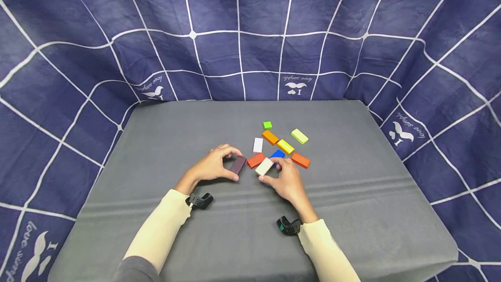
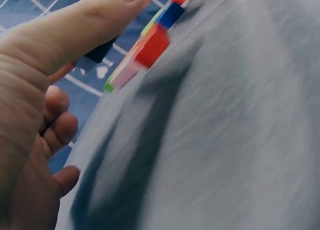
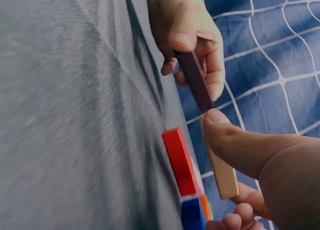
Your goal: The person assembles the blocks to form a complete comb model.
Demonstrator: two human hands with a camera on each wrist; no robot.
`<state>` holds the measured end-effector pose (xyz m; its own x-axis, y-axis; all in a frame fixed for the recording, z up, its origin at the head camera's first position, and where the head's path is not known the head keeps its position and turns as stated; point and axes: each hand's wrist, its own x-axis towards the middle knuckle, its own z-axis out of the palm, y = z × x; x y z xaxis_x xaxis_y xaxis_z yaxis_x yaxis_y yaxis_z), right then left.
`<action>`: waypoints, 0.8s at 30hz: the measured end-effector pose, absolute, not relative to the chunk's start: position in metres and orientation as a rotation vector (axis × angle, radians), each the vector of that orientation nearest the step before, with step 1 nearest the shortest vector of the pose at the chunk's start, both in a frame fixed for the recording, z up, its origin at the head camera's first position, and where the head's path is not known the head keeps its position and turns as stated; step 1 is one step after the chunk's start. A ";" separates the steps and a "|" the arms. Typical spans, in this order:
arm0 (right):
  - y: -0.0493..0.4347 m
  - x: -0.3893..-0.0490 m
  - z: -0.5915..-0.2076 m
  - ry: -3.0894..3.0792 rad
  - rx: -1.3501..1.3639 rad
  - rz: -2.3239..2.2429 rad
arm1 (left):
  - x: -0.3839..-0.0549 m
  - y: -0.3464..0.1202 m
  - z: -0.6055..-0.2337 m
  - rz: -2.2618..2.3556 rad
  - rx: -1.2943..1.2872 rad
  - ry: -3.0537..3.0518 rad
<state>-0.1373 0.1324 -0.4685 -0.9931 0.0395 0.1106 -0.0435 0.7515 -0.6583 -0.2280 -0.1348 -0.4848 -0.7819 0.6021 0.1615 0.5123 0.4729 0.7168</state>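
Observation:
My left hand [image 1: 214, 163] pinches a dark purple block [image 1: 238, 165] between thumb and fingers, held above the table. In the left wrist view the thumb hides most of that block. A cream block [image 1: 264, 166] is pinched by my right hand [image 1: 287, 178], its thumb on one end and fingers on the other, as the right wrist view shows. The two held blocks face each other with a small gap. Just behind them lie a red block [image 1: 256, 160] and a blue block [image 1: 277, 156], the blue one partly covered by the right fingers.
Beyond the hands lie a white block [image 1: 258, 145], an orange block [image 1: 270, 137], a yellow block [image 1: 285, 146], a pale yellow-green block [image 1: 299, 136] and a small green block [image 1: 267, 125]. An orange-red block [image 1: 300, 160] sits right of the right hand. A grey cloth [image 1: 176, 129] covers the table.

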 end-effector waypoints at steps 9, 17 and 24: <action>0.102 -0.167 -0.463 -2.809 0.205 1.110 | -0.253 -0.170 -0.469 1.388 0.824 2.679; 0.063 -0.195 -0.462 -2.833 0.355 1.141 | -0.264 -0.196 -0.462 1.436 0.649 2.761; 0.031 -0.214 -0.463 -2.892 0.458 1.183 | -0.275 -0.206 -0.459 1.462 0.531 2.779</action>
